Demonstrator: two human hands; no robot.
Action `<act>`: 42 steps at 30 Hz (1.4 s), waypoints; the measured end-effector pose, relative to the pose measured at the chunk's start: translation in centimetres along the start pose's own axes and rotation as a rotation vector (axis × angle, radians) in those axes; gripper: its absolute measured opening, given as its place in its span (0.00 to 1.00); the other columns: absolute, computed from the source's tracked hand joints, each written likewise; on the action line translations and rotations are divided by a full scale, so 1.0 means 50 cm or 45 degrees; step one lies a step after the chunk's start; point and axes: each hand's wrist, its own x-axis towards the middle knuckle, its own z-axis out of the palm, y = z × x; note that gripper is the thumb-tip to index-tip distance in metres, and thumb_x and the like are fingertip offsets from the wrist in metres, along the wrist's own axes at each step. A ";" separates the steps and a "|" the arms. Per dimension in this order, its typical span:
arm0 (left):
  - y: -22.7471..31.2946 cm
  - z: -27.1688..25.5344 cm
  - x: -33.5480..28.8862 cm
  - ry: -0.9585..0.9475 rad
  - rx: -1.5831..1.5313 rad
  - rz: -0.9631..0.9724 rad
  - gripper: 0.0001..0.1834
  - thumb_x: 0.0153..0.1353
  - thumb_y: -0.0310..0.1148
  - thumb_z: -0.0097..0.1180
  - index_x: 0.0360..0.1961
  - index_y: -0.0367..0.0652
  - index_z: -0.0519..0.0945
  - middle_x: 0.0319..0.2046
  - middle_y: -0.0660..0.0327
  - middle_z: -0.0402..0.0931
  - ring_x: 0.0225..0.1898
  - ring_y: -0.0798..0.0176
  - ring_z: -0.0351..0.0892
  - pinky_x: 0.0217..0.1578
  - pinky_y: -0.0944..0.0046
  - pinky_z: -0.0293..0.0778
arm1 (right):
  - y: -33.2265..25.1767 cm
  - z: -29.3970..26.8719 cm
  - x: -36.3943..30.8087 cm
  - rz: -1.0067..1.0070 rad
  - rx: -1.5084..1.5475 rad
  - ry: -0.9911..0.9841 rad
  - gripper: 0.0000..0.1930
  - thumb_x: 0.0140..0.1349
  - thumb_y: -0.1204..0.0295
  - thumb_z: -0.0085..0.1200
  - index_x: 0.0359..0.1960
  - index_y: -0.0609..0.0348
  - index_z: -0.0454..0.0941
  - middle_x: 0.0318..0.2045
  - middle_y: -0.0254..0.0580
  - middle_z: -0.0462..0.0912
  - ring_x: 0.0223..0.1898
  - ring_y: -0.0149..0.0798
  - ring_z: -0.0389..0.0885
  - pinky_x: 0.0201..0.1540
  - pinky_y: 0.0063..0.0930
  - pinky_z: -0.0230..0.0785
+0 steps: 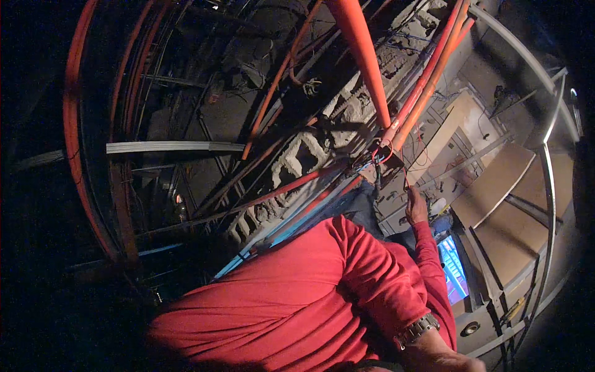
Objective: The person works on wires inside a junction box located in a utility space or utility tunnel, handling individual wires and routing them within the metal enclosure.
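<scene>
My right hand (416,206), in a red sleeve, reaches forward with fingers closed on a thin red wire (406,180); its exact kind is too small to tell. Just beyond, a looped red wire (382,151) hangs by a dark open box (390,166) where orange conduits (403,130) come down. My left arm is folded back across the view, with a metal-banded watch (418,330) at the wrist. Part of my left hand (441,358) shows at the lower edge; its fingers are cut off. A lit screen (453,270) glows beside my right forearm.
Broken hollow blocks (297,158) run diagonally through the middle. A thick orange pipe (362,56) crosses above them. Brown cardboard sheets (505,232) lie at the right behind a curved metal rail (550,186). Dark conduits and a pale bar (173,147) fill the left.
</scene>
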 end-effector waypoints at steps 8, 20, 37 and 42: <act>0.005 0.004 -0.004 0.002 0.055 0.007 0.12 0.65 0.32 0.55 0.41 0.32 0.76 0.34 0.58 0.79 0.33 0.65 0.76 0.35 0.67 0.72 | 0.002 -0.007 0.004 0.105 0.091 -0.092 0.14 0.63 0.74 0.45 0.51 0.53 0.69 0.33 0.65 0.79 0.38 0.67 0.77 0.36 0.53 0.67; 0.010 0.009 -0.008 0.012 0.140 0.019 0.12 0.65 0.33 0.55 0.41 0.32 0.76 0.34 0.57 0.78 0.34 0.63 0.76 0.36 0.65 0.72 | 0.021 0.003 0.003 0.073 0.107 -0.116 0.21 0.59 0.80 0.43 0.56 0.52 0.66 0.37 0.60 0.81 0.40 0.65 0.78 0.39 0.51 0.70; 0.011 0.016 -0.017 0.013 0.226 0.026 0.12 0.64 0.33 0.55 0.41 0.33 0.75 0.34 0.56 0.77 0.35 0.60 0.75 0.37 0.63 0.71 | -0.009 -0.004 0.007 0.329 0.024 -0.303 0.18 0.66 0.75 0.43 0.57 0.60 0.69 0.47 0.59 0.79 0.50 0.58 0.77 0.51 0.38 0.69; 0.011 0.017 -0.022 0.031 0.246 0.004 0.12 0.64 0.33 0.55 0.41 0.33 0.75 0.34 0.56 0.77 0.35 0.59 0.75 0.38 0.62 0.71 | 0.004 0.004 -0.005 0.209 0.095 -0.152 0.17 0.66 0.72 0.45 0.57 0.59 0.70 0.46 0.61 0.79 0.49 0.60 0.77 0.49 0.41 0.69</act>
